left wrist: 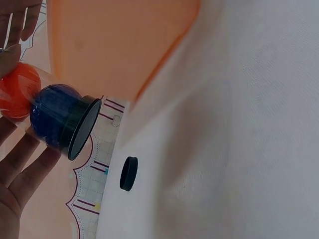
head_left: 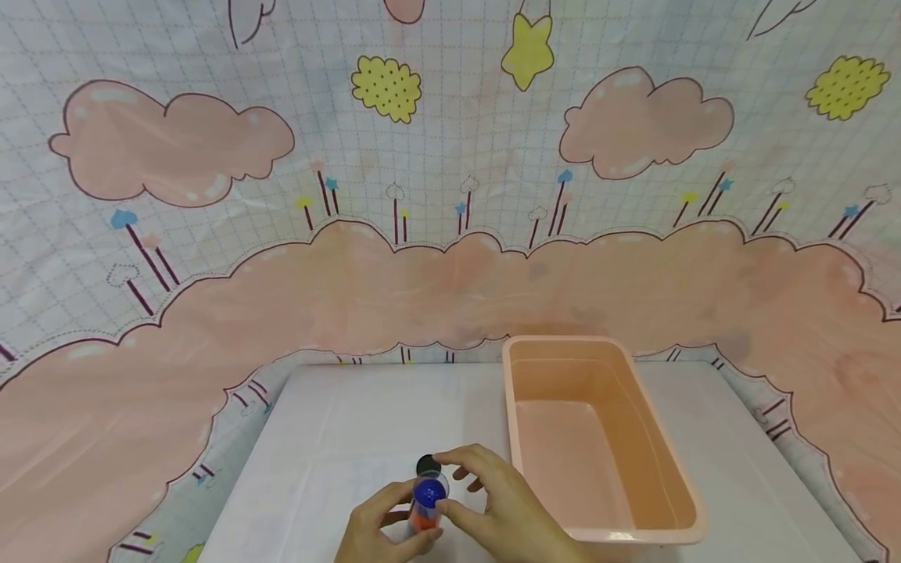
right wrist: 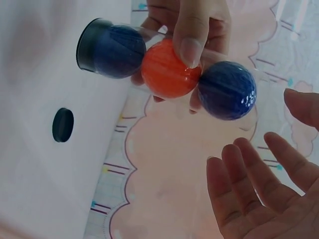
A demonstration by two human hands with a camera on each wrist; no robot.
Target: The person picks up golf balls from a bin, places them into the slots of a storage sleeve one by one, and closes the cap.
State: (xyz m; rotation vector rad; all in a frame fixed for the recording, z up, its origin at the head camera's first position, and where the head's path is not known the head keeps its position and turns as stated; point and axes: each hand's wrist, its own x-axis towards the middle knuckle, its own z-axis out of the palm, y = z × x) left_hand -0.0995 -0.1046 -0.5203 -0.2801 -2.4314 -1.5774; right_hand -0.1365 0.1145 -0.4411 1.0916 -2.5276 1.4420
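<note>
My left hand (head_left: pixel 383 520) grips a transparent tube (right wrist: pixel 204 57) round its side, thumb across the middle. Inside the tube sit a blue ball (right wrist: pixel 227 90) at the uncapped end, an orange ball (right wrist: pixel 170 68) in the middle and another blue ball (right wrist: pixel 119 51) against a black end cap (right wrist: pixel 87 46). In the head view the uncapped end faces up, with the top blue ball at the mouth. Beside that end is my right hand (right wrist: pixel 269 199), fingers spread and holding nothing. A loose black cap (left wrist: pixel 128 174) lies on the white table, just beyond the tube in the head view.
A peach plastic basin (head_left: pixel 693 508) stands on the white table (head_left: pixel 338 422) to the right, close beside my right hand. Behind the table hangs a patterned cloth (head_left: pixel 450 297) with clouds and stars, which also shows around the table's sides.
</note>
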